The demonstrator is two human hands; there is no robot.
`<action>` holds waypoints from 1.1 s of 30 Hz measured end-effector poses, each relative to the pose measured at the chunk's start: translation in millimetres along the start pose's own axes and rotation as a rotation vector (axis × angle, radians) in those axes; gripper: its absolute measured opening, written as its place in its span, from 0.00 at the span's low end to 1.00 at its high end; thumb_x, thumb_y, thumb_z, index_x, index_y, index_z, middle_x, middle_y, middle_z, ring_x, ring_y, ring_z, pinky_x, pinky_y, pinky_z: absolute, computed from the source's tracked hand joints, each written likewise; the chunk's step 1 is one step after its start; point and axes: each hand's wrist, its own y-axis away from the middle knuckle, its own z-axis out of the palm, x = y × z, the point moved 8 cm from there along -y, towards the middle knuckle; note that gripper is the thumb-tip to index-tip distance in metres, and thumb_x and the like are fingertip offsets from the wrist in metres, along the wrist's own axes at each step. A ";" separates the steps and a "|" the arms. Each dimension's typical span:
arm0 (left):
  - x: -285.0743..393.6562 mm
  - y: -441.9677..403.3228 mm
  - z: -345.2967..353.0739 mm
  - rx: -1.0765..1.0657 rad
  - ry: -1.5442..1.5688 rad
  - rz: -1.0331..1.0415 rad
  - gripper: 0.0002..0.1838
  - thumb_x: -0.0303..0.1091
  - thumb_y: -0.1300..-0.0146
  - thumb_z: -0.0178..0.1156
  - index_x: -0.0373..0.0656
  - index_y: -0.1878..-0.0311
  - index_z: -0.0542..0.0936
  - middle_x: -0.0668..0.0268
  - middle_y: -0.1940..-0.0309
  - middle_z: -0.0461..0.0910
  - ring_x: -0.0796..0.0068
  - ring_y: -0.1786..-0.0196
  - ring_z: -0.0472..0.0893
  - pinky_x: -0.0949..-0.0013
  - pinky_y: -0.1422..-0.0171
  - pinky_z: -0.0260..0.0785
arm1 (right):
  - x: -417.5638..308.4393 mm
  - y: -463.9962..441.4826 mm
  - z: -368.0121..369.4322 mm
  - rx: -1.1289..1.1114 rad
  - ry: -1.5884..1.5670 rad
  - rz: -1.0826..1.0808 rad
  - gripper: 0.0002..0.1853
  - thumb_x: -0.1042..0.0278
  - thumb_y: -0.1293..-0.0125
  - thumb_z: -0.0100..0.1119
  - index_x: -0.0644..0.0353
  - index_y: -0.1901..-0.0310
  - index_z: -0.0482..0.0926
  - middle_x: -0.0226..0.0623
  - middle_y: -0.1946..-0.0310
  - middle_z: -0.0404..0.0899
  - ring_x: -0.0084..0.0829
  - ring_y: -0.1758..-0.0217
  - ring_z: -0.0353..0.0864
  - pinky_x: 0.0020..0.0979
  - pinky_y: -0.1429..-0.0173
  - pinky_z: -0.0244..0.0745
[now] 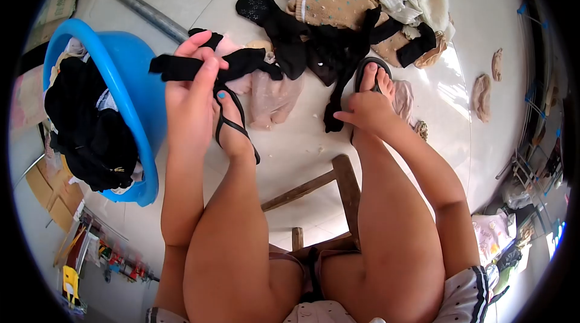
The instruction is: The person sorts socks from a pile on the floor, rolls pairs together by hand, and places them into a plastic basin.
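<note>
My left hand (192, 84), raised above the left foot, is closed on a black sock (241, 62), pinched between thumb and fingers, with both ends sticking out sideways. My right hand (370, 110) is low, in front of the right foot. Its thumb stretches out to the left beside a long black sock (334, 114) on the floor; the other fingers are mostly hidden, and no held thing shows. Ahead lies a heap of black socks (290, 42), a tan dotted sock (332, 10) and white ones. A sheer pinkish sock (275, 96) lies between the feet.
At the left stands a blue basin (142, 63) filled with dark clothes (90, 123). A metal pole (142, 6) runs behind it. A wooden stool (344, 193) is below me. Loose sheer socks (481, 98) lie to the right, near a metal rack (538, 111).
</note>
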 end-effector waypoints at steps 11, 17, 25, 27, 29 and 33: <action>37.9 9.5 28.2 0.027 -1.152 0.475 0.23 0.27 0.39 0.49 0.37 0.40 0.63 0.62 0.58 0.71 0.78 0.55 0.66 0.72 0.45 0.58 | 76.9 -11.3 -79.8 0.902 -0.677 0.202 0.22 0.51 0.48 0.62 0.65 0.68 0.73 0.35 0.82 0.74 0.35 0.76 0.74 0.31 0.64 0.70; 19.1 3.1 36.5 0.005 -0.255 0.149 0.31 0.15 0.47 0.52 0.39 0.39 0.56 0.64 0.62 0.70 0.79 0.59 0.70 0.77 0.53 0.64 | 56.6 -37.8 -96.5 0.850 -0.879 0.007 0.13 0.67 0.46 0.57 0.66 0.62 0.71 0.32 0.74 0.73 0.20 0.72 0.70 0.20 0.65 0.67; -4.7 15.3 67.5 -0.173 -0.066 0.011 0.12 0.17 0.49 0.56 0.34 0.60 0.71 0.66 0.65 0.74 0.80 0.60 0.75 0.78 0.54 0.67 | -83.5 22.4 -107.9 0.485 -1.192 -0.573 0.09 0.79 0.49 0.56 0.63 0.65 0.70 0.29 0.72 0.69 0.19 0.69 0.69 0.20 0.63 0.67; -1.6 15.0 66.4 -0.162 -0.005 0.016 0.12 0.18 0.48 0.56 0.33 0.58 0.71 0.66 0.65 0.75 0.81 0.60 0.75 0.78 0.54 0.67 | -85.3 20.0 -103.9 0.480 -1.227 -0.609 0.07 0.78 0.49 0.53 0.64 0.66 0.69 0.30 0.72 0.68 0.20 0.69 0.68 0.21 0.62 0.66; 4.6 15.0 63.9 -0.147 0.060 0.024 0.13 0.18 0.47 0.56 0.32 0.57 0.71 0.66 0.64 0.75 0.82 0.61 0.75 0.78 0.54 0.66 | -83.0 17.9 -103.1 0.466 -1.251 -0.638 0.07 0.78 0.48 0.52 0.65 0.66 0.69 0.30 0.73 0.68 0.20 0.69 0.68 0.21 0.62 0.66; -2.8 18.3 58.2 -0.214 0.164 -0.181 0.14 0.22 0.45 0.57 0.31 0.54 0.73 0.66 0.60 0.75 0.83 0.62 0.75 0.80 0.55 0.65 | -80.1 17.4 -104.6 0.364 -1.250 -0.582 0.03 0.76 0.45 0.50 0.64 0.68 0.69 0.28 0.74 0.68 0.18 0.69 0.65 0.21 0.64 0.64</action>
